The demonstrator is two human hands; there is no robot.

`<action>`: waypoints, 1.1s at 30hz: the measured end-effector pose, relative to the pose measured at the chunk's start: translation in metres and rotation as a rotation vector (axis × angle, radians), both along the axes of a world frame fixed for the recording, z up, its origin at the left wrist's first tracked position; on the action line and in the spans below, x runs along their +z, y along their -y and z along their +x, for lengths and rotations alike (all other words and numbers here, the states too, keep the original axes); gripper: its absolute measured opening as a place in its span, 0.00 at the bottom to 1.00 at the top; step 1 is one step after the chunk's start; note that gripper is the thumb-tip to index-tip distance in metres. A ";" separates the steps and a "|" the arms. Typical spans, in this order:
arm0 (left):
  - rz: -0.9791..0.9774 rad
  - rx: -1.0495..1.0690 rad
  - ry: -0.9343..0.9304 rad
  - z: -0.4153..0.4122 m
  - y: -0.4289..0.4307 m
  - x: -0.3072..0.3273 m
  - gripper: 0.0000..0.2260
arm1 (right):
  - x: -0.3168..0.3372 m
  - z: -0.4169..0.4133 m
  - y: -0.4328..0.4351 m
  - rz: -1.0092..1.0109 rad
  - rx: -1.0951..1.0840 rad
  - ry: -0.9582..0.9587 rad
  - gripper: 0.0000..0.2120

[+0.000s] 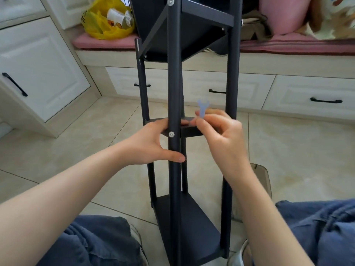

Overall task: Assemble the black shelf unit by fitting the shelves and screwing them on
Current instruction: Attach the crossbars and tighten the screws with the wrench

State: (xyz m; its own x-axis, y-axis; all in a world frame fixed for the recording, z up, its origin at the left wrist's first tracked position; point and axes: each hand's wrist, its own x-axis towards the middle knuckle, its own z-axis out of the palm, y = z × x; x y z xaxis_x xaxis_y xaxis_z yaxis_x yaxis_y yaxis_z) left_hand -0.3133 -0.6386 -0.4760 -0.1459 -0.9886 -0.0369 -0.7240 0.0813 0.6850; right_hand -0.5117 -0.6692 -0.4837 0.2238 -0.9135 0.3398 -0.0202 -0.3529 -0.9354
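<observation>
Shelf unit: here it stands, the tall black metal shelf unit [233,83], upright on the beige tiled floor [288,150], right between the person's knees in blue trousers [99,244].
Front post: the nearest round black post [174,89] runs straight up the middle of the view. A silver screw head [171,134] shows on it at the corner of the middle shelf.
Middle shelf: the flat black middle shelf [190,131] sits between the posts, partly hidden by both hands.
Left hand: the left hand [151,143] clasps the front post right at that joint. Its fingers reach behind along the shelf edge, and the thumb lies across the post just below the screw.
Right hand: the right hand [222,137] is curled, fingertips pinching a small pale blue plastic spanner [202,108]. The spanner's open end points up, just right of the front post and above the middle shelf.
Bottom shelf: a black bottom board [192,223] sits low down, near the floor.
Top shelf: a black upper board [192,35] is up high, seen from beneath.
Behind: white drawers with black handles [307,89] sit under a pink seat mat [107,42]. A yellow plastic bag [99,27] rests on the mat at left and a pink cushion [284,14] at right.
</observation>
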 end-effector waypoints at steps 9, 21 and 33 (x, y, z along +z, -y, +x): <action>0.061 0.026 0.049 0.011 0.000 0.005 0.34 | -0.055 0.009 -0.030 -0.097 -0.207 0.058 0.07; 0.115 0.059 0.067 0.022 -0.004 0.009 0.37 | -0.088 0.036 -0.044 -0.056 0.023 -0.286 0.06; 0.146 0.095 0.049 0.029 -0.003 0.008 0.37 | -0.064 0.049 -0.036 0.059 -0.034 -0.219 0.09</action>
